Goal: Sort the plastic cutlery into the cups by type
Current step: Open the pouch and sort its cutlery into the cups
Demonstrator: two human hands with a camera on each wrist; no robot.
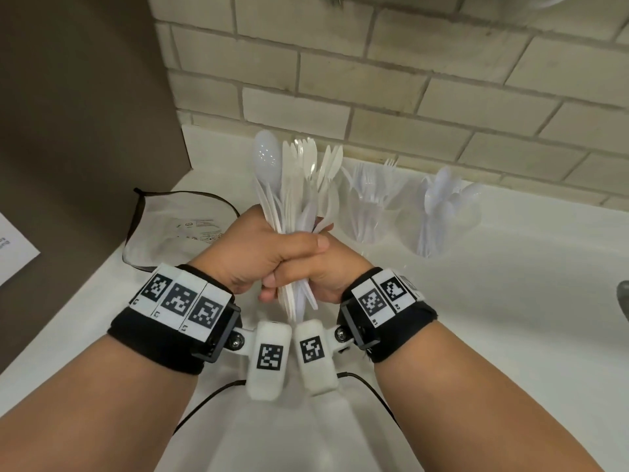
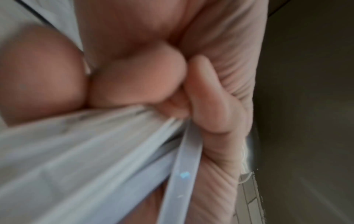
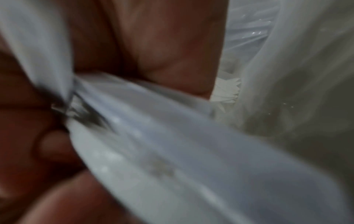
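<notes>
Both hands are closed around one bundle of white cutlery [image 1: 296, 199], held upright above the counter [image 1: 476, 301]. The left hand [image 1: 258, 253] wraps the handles from the left and the right hand [image 1: 326, 270] closes on them from the other side, so that the two hands touch each other. The wrist views show only curled fingers [image 2: 210, 97] pressed on blurred white handles.

I judge the task as partly done. Just to the right of the bundle stands a clear cup of forks [image 1: 369, 202], and further to the right of the bundle a clear cup of spoons [image 1: 442, 212]. The bundle itself is still mixed: one spoon [image 1: 267, 161] rises at its left edge, and beside it are pointed blades that look like knives, and perhaps some forks. All of this remains to be sorted. A cup for knives may stand behind the bundle, but I cannot tell.

To the left of the bundle an empty plastic bag [image 1: 177, 226] lies flat on the white counter. Behind the bundle is a wall of pale tiles [image 1: 408, 80], and far to its left a dark brown panel [image 1: 78, 97].
</notes>
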